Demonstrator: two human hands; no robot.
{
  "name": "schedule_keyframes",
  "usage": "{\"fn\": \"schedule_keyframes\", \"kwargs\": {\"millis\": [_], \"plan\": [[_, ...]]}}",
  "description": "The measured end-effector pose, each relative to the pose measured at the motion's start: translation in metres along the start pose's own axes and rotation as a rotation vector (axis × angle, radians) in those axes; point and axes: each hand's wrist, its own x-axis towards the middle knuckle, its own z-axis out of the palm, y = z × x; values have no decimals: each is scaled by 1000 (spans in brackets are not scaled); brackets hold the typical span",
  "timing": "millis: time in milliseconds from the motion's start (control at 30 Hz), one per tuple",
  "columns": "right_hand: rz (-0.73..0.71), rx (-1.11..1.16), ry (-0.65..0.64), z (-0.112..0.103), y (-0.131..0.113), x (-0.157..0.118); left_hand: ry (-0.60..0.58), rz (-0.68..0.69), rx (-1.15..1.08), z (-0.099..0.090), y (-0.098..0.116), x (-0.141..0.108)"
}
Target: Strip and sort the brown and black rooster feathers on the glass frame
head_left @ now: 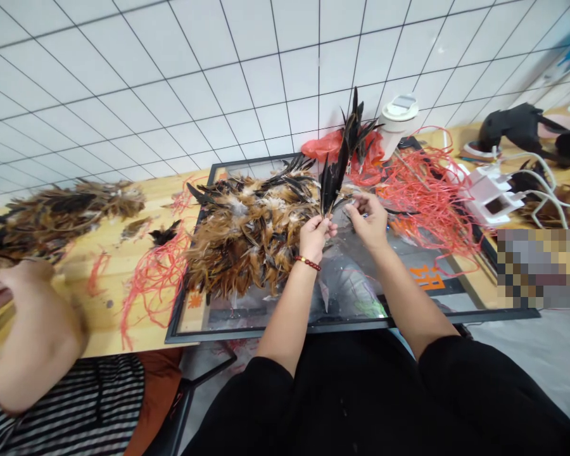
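Observation:
My left hand (317,235), with a beaded bracelet at the wrist, is closed around the quills of a small bunch of long black feathers (332,183), which point upward. Just to its right, my right hand (369,218) has thumb and fingers curled together; whatever they may hold is too small to make out. Left of my hands spreads a large heap of brown and black feathers (251,234). It lies on a black-framed glass panel (285,320). More dark feathers (358,136) stick up behind, by a red plastic bag (323,147).
Tangled red plastic strings (427,196) cover the panel's right side, and another tangle (154,272) lies left. A white lidded container (398,120) stands by the tiled wall. Right are a white charger with cables (491,193). A co-worker's arm (35,335) rests near another feather pile (71,212).

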Motion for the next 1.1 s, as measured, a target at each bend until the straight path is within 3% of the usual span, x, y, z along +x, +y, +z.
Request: {"fn": "schedule_keyframes", "kwargs": {"millis": [100,233,467,633,767,867,967,1100], "plan": [[-96,-19,116,-4,-7,1,12,-2,84,2,-2,0],[-152,-98,62,-6,-14,0,10,32,176,3,-5,1],[132,120,290,-8,12,13,71,136,10,0,1,1],[127,-213,145,-17,22,15,198,289,-182,-4,14,4],[120,-547,-160,-9,4,7,359,406,-270,-7,21,8],[214,-749,-363,6,-11,5,385,438,-293,-8,20,10],[301,-867,-421,21,-16,6,367,426,-268,-8,17,10],[308,-843,-440,27,-6,4,333,375,-214,-8,13,8]]}}
